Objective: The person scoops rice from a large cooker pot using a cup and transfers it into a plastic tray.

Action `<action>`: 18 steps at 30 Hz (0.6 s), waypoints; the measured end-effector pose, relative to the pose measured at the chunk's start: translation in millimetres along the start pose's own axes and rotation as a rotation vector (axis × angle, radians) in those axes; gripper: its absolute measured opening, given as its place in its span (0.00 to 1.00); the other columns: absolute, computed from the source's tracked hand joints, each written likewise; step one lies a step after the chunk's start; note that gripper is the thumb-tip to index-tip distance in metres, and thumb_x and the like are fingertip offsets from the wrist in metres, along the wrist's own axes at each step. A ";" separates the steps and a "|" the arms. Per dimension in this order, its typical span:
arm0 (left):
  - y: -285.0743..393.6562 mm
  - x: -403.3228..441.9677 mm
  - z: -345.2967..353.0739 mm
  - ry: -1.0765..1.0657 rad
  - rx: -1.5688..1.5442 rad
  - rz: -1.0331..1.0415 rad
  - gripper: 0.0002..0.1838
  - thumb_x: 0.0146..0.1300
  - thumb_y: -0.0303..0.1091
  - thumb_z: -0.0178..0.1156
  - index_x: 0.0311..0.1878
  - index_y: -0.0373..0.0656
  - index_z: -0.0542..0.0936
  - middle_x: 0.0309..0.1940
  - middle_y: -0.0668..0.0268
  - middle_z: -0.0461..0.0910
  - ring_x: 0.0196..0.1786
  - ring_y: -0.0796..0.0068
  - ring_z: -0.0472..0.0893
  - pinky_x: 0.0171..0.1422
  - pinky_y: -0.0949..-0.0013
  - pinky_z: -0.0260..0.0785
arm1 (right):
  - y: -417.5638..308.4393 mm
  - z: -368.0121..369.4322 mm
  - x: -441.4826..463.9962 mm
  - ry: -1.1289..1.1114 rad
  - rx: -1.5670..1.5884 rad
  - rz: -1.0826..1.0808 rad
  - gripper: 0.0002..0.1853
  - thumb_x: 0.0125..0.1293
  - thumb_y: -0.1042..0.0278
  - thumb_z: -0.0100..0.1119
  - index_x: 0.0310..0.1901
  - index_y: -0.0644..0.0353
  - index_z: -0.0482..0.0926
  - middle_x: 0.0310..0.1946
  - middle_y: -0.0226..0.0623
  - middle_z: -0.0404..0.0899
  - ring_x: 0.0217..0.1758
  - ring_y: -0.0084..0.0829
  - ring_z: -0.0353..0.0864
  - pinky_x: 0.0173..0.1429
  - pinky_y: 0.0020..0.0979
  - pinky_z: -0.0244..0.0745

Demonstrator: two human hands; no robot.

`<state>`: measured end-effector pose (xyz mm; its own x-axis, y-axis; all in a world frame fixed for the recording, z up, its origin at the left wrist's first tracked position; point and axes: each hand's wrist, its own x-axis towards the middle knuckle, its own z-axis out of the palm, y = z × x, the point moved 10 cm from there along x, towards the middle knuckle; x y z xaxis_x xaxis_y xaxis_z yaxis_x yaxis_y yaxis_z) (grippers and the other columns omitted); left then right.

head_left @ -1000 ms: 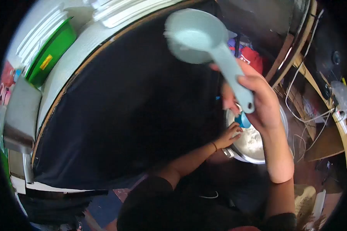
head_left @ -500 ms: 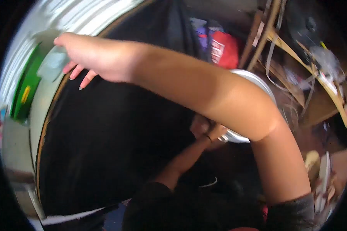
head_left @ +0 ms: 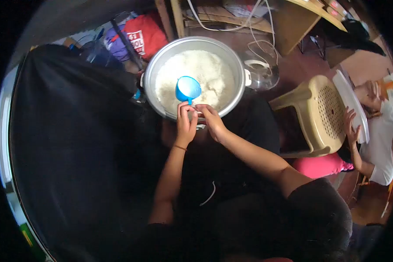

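A large silver metal pot stands before me, holding white grains that look like rice. On the grains lies a blue plastic cup, its short handle pointing toward me. Over the pot's near rim, my left hand is closed, with its fingertips close to that handle; whether they touch it I cannot tell. My right hand is closed beside it, fingertips meeting those of the left. Whatever the two hands pinch between them is too small to make out.
Black cloth covers the left side. Behind the pot sit a red bag and a clear lid. To the right are a beige plastic stool and a person in white with a hand on a white tray.
My right hand has come back from the pale blue item at the far left and joined my left hand at the pot. The view has swung right, showing the whole pot and the blue cup.
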<state>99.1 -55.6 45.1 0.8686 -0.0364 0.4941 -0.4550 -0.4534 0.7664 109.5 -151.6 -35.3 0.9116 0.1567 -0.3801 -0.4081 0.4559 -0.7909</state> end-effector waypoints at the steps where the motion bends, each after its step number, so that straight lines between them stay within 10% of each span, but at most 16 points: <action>1: 6.5 -1.6 10.8 -0.029 0.023 0.036 0.07 0.61 0.27 0.51 0.41 0.36 0.68 0.45 0.53 0.67 0.49 0.56 0.70 0.53 0.63 0.64 | 0.9 -4.8 2.0 0.008 0.019 0.001 0.16 0.64 0.58 0.53 0.44 0.63 0.74 0.37 0.35 0.75 0.37 0.25 0.73 0.44 0.26 0.68; 7: 21.8 -0.4 60.4 -0.136 0.020 -0.034 0.17 0.55 0.21 0.54 0.48 0.37 0.64 0.51 0.50 0.68 0.50 0.49 0.71 0.51 0.55 0.67 | -11.0 -30.0 9.6 0.122 0.221 -0.010 0.12 0.65 0.61 0.55 0.32 0.63 0.75 0.30 0.33 0.75 0.31 0.22 0.71 0.34 0.24 0.66; 18: 32.7 -17.3 -18.4 -0.144 0.329 -0.121 0.11 0.60 0.29 0.53 0.46 0.40 0.75 0.48 0.53 0.77 0.45 0.54 0.78 0.49 0.61 0.70 | -115.2 -82.0 93.2 0.115 -0.558 -0.232 0.18 0.68 0.57 0.47 0.28 0.63 0.76 0.26 0.35 0.79 0.28 0.29 0.79 0.31 0.34 0.72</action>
<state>65.5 -53.4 69.2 0.9415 -0.0788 0.3276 -0.2803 -0.7227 0.6318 237.4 -261.4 -18.9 0.9812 -0.0009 -0.1928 -0.1924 -0.0652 -0.9791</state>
